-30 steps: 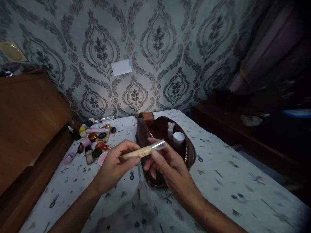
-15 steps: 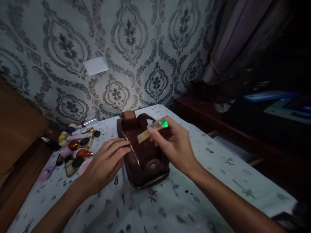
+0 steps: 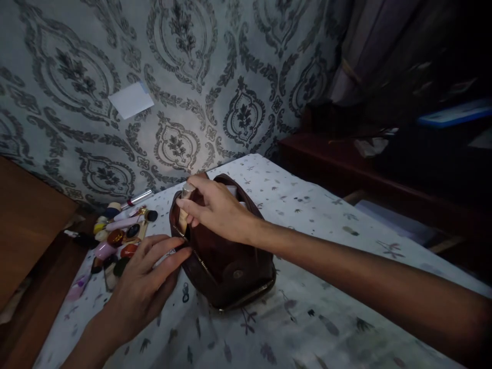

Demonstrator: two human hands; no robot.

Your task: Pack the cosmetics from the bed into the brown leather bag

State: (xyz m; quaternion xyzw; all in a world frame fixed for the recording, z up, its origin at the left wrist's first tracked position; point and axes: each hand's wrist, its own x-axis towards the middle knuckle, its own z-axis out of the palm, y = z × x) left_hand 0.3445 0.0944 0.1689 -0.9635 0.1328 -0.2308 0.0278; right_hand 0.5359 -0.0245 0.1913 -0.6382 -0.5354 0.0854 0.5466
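A brown zippered bag [image 3: 238,292] lies unzipped on the patterned cloth in front of me. My right hand [image 3: 219,207] reaches over its opening, closed on a small tan tube [image 3: 184,215] with a silvery, clear-looking end. The tube is held steeply at the far left inside edge of the bag. On the left zippered rim rest the fingertips of my left hand [image 3: 149,271], which grips the edge there; its thumb is hidden. Inside the bag, something pale [image 3: 232,190] shows behind my right wrist.
Left of the bag sits a cluster of small cosmetics, including an amber jar [image 3: 116,237], a pink container [image 3: 104,250] and a silver tube [image 3: 140,197]. A wooden panel [image 3: 31,225] stands at the left. Dark red furniture [image 3: 307,159] runs along the right.
My right hand has moved left across the bag and tipped the tan tube more upright. The left hand stays at the rim. The view has turned slightly.
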